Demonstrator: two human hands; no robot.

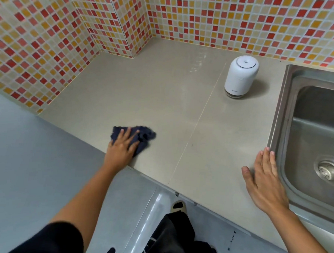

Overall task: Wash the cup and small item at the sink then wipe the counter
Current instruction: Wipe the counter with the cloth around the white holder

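On the counter (164,98), the left hand (121,149) half hides the cloth (146,135).

Navy cloth (140,138), beige counter (164,91), red-orange tiles (227,18)

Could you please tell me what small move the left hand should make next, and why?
Probably sweep the left hand and dark cloth rightward across the counter toward the sink: the cloth sits near the front edge, with most of the surface beyond it.

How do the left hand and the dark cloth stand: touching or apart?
Touching. The head view shows the left hand flat on the dark cloth, fingers spread over it, pressing it onto the counter.
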